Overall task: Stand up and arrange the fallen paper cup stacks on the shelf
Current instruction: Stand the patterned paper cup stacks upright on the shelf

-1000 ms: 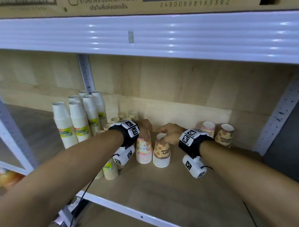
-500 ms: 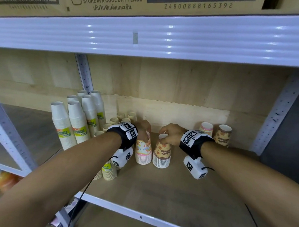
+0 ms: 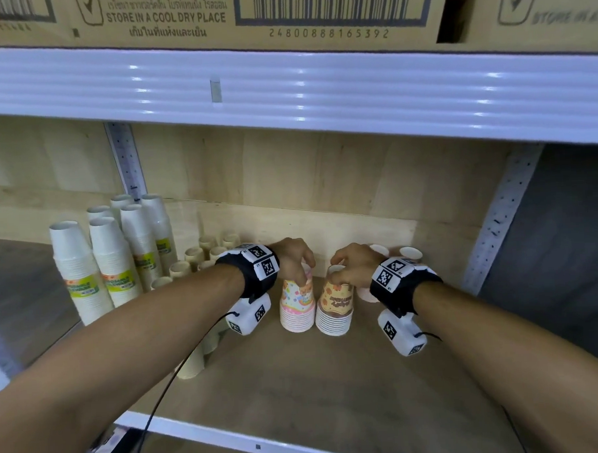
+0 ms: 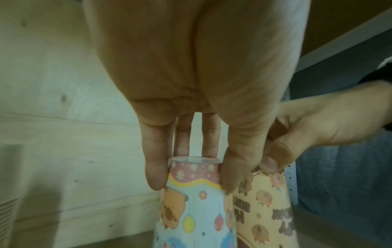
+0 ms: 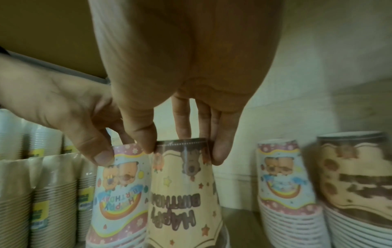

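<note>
Two upside-down stacks of birthday paper cups stand side by side on the wooden shelf (image 3: 297,373). My left hand (image 3: 297,260) grips the top of the pink and blue stack (image 3: 297,307) from above, thumb and fingers (image 4: 156,174) pinching its narrow end (image 4: 195,209). Just to the right, my right hand (image 3: 350,265) pinches the top of the yellow and brown stack (image 3: 335,308) in the same way (image 5: 182,151). The yellow stack (image 5: 182,201) touches the pink one (image 5: 118,193). Both stacks stand upright.
Tall white cup stacks (image 3: 110,262) and short beige cups (image 3: 203,254) fill the shelf's left. Two more patterned stacks (image 5: 282,193) (image 5: 356,184) stand against the back wall on the right. A white beam (image 3: 284,90) hangs low overhead; a metal post (image 3: 502,210) bounds the right side.
Both hands keep hold of the tops of the two stacks, which have hardly moved. Only the head view has shifted a little.
</note>
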